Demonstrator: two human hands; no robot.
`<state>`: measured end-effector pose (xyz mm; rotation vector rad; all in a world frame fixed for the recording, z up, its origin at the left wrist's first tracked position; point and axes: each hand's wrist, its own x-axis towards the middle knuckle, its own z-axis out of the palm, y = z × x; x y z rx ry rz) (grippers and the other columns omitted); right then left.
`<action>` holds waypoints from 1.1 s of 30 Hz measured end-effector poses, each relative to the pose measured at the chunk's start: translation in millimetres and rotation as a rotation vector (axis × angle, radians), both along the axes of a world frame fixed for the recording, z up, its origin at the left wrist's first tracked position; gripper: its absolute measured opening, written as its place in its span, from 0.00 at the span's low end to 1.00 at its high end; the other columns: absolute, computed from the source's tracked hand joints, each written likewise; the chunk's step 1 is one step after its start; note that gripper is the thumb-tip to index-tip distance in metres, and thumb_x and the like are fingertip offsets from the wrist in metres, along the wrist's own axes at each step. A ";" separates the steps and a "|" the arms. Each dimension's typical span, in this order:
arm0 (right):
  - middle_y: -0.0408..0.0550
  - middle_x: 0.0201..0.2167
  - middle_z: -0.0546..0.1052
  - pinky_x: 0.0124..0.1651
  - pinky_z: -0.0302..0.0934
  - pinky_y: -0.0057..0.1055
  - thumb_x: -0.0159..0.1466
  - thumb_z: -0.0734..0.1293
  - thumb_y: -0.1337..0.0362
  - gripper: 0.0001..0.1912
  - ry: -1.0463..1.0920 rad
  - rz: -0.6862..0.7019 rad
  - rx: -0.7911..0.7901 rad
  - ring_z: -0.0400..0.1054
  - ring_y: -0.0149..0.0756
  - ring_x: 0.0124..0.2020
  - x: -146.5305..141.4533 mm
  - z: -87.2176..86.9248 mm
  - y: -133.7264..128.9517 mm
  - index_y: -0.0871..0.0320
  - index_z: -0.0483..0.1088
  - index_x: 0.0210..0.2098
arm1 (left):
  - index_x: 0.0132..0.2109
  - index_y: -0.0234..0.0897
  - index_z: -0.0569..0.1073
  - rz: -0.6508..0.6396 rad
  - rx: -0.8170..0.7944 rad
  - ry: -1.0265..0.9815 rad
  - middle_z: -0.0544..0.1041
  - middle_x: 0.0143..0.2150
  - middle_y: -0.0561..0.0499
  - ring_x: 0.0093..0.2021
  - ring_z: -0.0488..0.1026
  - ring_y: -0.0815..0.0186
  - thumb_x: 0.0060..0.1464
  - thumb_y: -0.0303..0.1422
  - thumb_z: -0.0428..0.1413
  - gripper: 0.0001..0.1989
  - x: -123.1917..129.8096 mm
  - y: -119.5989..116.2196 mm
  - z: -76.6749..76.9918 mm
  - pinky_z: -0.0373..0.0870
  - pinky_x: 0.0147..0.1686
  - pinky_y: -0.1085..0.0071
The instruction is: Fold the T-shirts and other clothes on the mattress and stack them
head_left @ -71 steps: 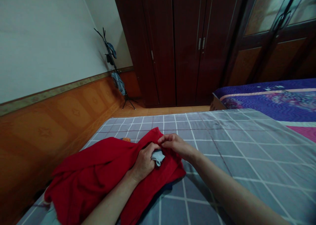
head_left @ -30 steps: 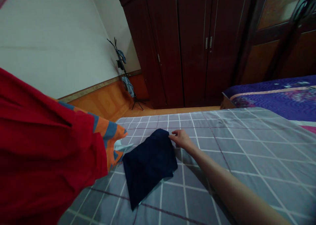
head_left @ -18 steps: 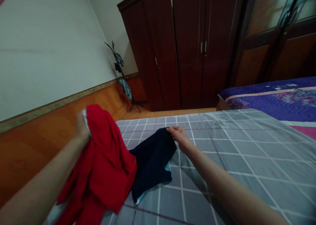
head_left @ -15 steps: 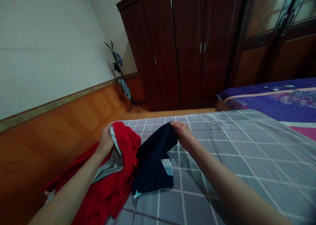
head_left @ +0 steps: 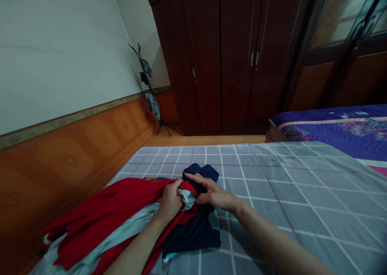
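Across the near part of the bed, one red garment [head_left: 115,200] lies in loose folds, with pale grey-blue fabric [head_left: 130,226] showing along it and a bunched pale end [head_left: 188,198] poking out at the hands. One navy garment [head_left: 193,234] sits partly beneath it, touching, flat on the sheet, a light blue corner [head_left: 169,257] peeping from its lower edge. One orange patch [head_left: 152,178] shows behind the red.

Two bare hands are working here! The left hand [head_left: 171,200] is closed on the gathered red cloth, right by the pale end. The right hand [head_left: 211,192] is partly open, thumb parted from its extended fingers, which touch the cloth at the navy's upper part; whether they pinch anything is impossible to tell.

Under it all spreads one grey checked bedsheet [head_left: 272,178]. Farther right, one bed with a purple floral cover [head_left: 341,126]. Beyond, one dark red-brown wardrobe [head_left: 236,85], three handles visible, and beside it one glass-panelled cabinet [head_left: 326,73]. Over by the wall [head_left: 60,45] leans into view one black coat stand [head_left: 140,57], three items hanging on it.
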<state>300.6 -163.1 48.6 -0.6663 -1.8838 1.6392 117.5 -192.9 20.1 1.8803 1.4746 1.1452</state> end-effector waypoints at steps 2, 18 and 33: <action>0.50 0.65 0.52 0.64 0.37 0.47 0.45 0.67 0.71 0.48 -0.149 0.036 0.099 0.37 0.51 0.67 -2.0 1.0 -3.1 0.51 0.53 0.64 | 0.38 0.33 0.73 -0.006 0.002 -0.023 0.75 0.31 0.52 0.31 0.69 0.66 0.45 0.23 0.50 0.12 -1.0 1.8 1.4 0.63 0.34 0.74; 0.48 0.69 0.41 0.66 0.24 0.46 0.47 0.70 0.64 0.51 -0.166 0.058 0.103 0.26 0.44 0.68 -8.5 -14.9 -7.4 0.52 0.44 0.66 | 0.30 0.34 0.70 -0.086 -0.206 -0.345 0.69 0.27 0.53 0.31 0.65 0.67 0.48 0.31 0.53 0.05 -12.2 4.6 7.7 0.62 0.33 0.73; 0.48 0.46 0.76 0.44 0.63 0.35 0.49 0.74 0.58 0.27 0.464 -0.299 -0.658 0.71 0.41 0.43 -4.8 -30.1 7.6 0.46 0.72 0.49 | 0.21 0.37 0.57 -0.237 -0.319 0.028 0.57 0.18 0.59 0.21 0.55 0.73 0.44 0.26 0.50 0.09 -11.6 -1.7 23.2 0.46 0.21 0.75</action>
